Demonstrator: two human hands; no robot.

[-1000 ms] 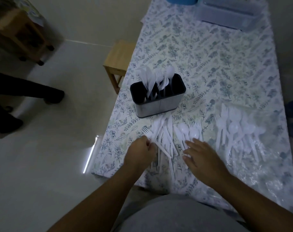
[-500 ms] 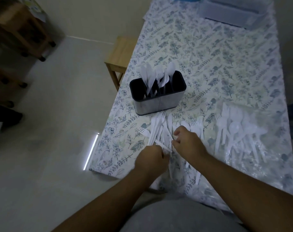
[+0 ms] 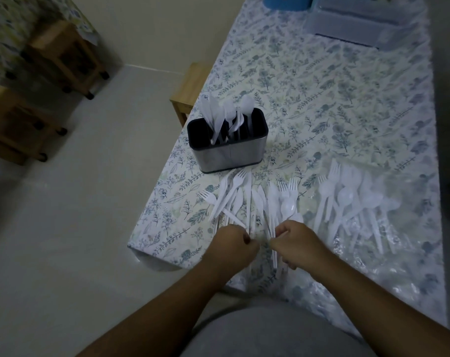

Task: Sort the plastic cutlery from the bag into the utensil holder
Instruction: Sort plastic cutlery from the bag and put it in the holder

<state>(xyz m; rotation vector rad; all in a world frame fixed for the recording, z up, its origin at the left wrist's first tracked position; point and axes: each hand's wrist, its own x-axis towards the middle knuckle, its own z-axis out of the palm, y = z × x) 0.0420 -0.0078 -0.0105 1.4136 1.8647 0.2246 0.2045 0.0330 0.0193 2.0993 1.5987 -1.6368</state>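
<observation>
Both hands worked at the near ends of a loose pile [image 3: 247, 202] of white forks, knives and spoons on the table [image 3: 321, 99]. The left hand [image 3: 231, 244] was curled around handles; the right hand [image 3: 296, 243] pinched others — which pieces, I could not tell. The holder [image 3: 229, 148] stood just beyond, already holding cutlery. The bag [image 3: 373, 228] lay to the right, with more cutlery on it.

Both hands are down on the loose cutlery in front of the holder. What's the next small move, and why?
Probably lift the pieces that the left hand grips and carry them to the utensil holder. Both hands, the right hand too, are curled on handles in the loose pile, the holder stands just beyond, and one end compartment looks empty.
</observation>
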